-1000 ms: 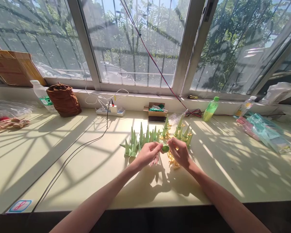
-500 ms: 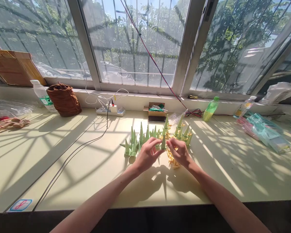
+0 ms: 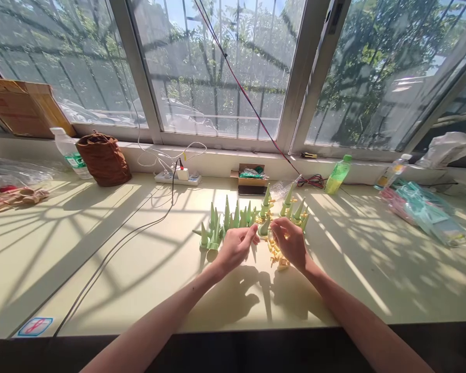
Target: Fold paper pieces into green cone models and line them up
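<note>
In the head view, with the spot between the hands taken as the middle of the dial, the left hand lies at 9 o'clock, its fingers curled and its thumb pointing toward 2. The right hand lies at 3 o'clock, fingers bent and fingertips drawn together. A green cone leans slightly in the gap between them, its tip close to the right fingertips and its base near the left thumb; whether either hand grips it, I cannot tell. The yellow pieces lie in a pile on the desk at 4 o'clock, partly covered by the right hand. A cluster of cones, mostly upright with one on its side, fills 10 o'clock, and a second cluster with yellow bits about it stands at 2. Beyond, an open box sits near 12, a power strip and a brown bag at 10, a green bottle at 2, and plastic bags at 3. A label lies between 8 and 9, at the near edge.
</note>
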A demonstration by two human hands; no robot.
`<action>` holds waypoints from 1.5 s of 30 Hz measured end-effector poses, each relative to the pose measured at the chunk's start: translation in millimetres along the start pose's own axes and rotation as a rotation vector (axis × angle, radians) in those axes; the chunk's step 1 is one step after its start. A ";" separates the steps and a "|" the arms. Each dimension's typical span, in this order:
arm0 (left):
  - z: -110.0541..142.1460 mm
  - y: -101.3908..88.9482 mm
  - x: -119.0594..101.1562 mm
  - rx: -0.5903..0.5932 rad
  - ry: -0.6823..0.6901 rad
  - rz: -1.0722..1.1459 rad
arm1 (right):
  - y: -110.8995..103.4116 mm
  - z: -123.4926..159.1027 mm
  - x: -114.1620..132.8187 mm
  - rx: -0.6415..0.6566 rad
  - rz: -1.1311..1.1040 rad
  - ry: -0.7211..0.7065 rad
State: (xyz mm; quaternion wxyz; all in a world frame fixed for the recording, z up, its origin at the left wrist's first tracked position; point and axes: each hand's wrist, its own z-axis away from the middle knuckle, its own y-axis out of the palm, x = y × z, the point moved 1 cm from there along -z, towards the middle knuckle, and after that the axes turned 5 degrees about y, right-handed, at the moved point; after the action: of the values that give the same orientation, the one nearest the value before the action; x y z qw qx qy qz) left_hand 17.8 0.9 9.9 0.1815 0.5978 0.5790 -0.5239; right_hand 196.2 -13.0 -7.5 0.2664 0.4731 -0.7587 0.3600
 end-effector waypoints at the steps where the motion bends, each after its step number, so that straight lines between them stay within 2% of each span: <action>1: -0.1 0.3 0.3 0.030 -0.034 0.024 | 0.2 0.3 0.5 0.022 -0.014 -0.003; 5: 0.0 1.0 1.9 0.085 -0.110 0.083 | 0.4 0.2 2.6 0.090 -0.048 -0.016; 14: 0.3 -1.4 2.2 0.050 -0.145 0.149 | -0.1 -0.5 0.3 0.100 0.008 -0.005; 22: 0.1 -2.4 6.4 0.067 -0.202 0.219 | 0.2 0.6 -3.1 0.131 -0.022 0.016; 38: 1.6 -4.9 3.8 0.031 -0.204 0.239 | 1.1 0.7 -3.0 0.157 -0.076 0.049; 41: 2.0 -3.5 3.8 0.013 -0.162 0.212 | -0.6 -0.3 0.2 0.160 -0.029 0.020; 45: 2.6 -2.9 4.7 -0.053 0.055 0.073 | -1.7 -0.8 5.2 0.155 0.048 -0.027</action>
State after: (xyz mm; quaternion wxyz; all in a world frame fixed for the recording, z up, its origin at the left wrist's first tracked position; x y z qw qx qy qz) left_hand 13.2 1.9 6.0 0.2002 0.6277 0.5754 -0.4846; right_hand 195.7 -15.6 -2.7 0.2101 0.4786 -0.7433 0.4175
